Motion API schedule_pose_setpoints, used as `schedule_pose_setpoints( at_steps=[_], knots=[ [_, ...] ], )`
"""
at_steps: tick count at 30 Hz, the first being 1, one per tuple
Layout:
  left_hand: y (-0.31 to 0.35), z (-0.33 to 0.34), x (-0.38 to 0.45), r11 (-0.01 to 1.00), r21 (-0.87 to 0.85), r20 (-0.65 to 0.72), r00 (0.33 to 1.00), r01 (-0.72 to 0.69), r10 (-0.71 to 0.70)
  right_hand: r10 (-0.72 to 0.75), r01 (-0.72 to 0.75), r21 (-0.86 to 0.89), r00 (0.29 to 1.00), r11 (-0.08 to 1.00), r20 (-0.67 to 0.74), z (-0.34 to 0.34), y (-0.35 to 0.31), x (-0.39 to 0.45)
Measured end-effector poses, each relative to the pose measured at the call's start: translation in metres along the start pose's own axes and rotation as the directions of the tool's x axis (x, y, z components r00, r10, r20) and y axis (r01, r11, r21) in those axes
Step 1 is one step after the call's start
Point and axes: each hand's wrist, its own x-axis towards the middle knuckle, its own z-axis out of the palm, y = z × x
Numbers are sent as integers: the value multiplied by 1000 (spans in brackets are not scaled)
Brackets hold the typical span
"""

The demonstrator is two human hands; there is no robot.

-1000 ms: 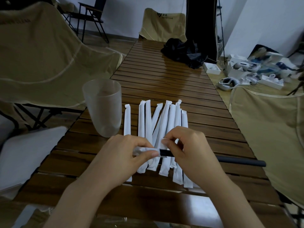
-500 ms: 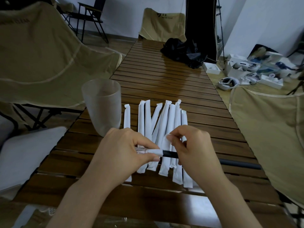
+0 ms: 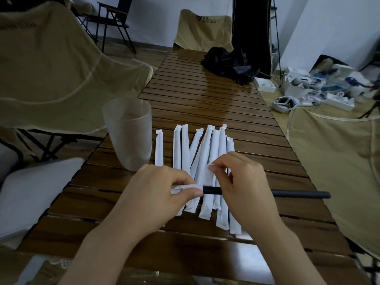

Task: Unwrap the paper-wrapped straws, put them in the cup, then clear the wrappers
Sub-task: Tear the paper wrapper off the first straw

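Observation:
Several paper-wrapped straws (image 3: 205, 153) lie side by side on the slatted wooden table (image 3: 205, 95). A frosted cup (image 3: 128, 133) stands upright to their left. Over the row I hold a black straw (image 3: 300, 194) level, its free end pointing right. My right hand (image 3: 244, 186) grips the straw near its left end. My left hand (image 3: 162, 192) pinches the bunched white wrapper (image 3: 185, 187) that covers the straw's left tip. A short bare stretch of black straw shows between the two hands.
Beige folding chairs stand to the left (image 3: 51, 64), right (image 3: 339, 161) and at the table's far end (image 3: 202, 29). A black cloth bundle (image 3: 230, 62) lies on the far part of the table. White boxes and headsets (image 3: 308, 87) litter the floor at right.
The bare stretch of black straw between the hands has grown a little as the left hand draws the bunched wrapper leftward. The right index finger has lifted.

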Motion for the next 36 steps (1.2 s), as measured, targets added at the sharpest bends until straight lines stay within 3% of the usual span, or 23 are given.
schedule_pose_setpoints(
  at_steps=[9, 13, 17, 20, 23, 27, 31, 36],
  knots=[
    [2, 0, 1, 999, -27, -58, 998, -34, 32, 236, -232, 63, 969, 971, -68, -5, 6, 0],
    [0, -2, 2, 1000, -6, -54, 998, -21, 21, 341, -339, -97, 940, 936, 4, -12, 15, -1],
    [-2, -2, 1, 998, 53, 3, 1000, 27, -27, 497, -460, -307, 867, 833, 48, -15, 27, -6],
    [-4, 0, 1, 997, 64, 23, 999, 41, -42, 545, -507, -311, 837, 804, 44, -16, 32, -5],
    [-4, 2, 2, 997, 56, 64, 996, 59, -63, 491, -459, -229, 864, 858, 110, -18, 32, -3],
    [-5, 1, 2, 997, 16, 45, 996, 75, -75, 311, -328, 0, 895, 945, 320, -24, 16, 3],
    [-7, 2, 3, 994, -42, 41, 994, 100, -98, 156, -301, 189, 826, 935, 542, -19, -4, 5],
    [-7, 2, 5, 995, -37, 71, 993, 94, -92, 166, -370, 267, 807, 890, 567, -10, -12, 5]
  ],
)
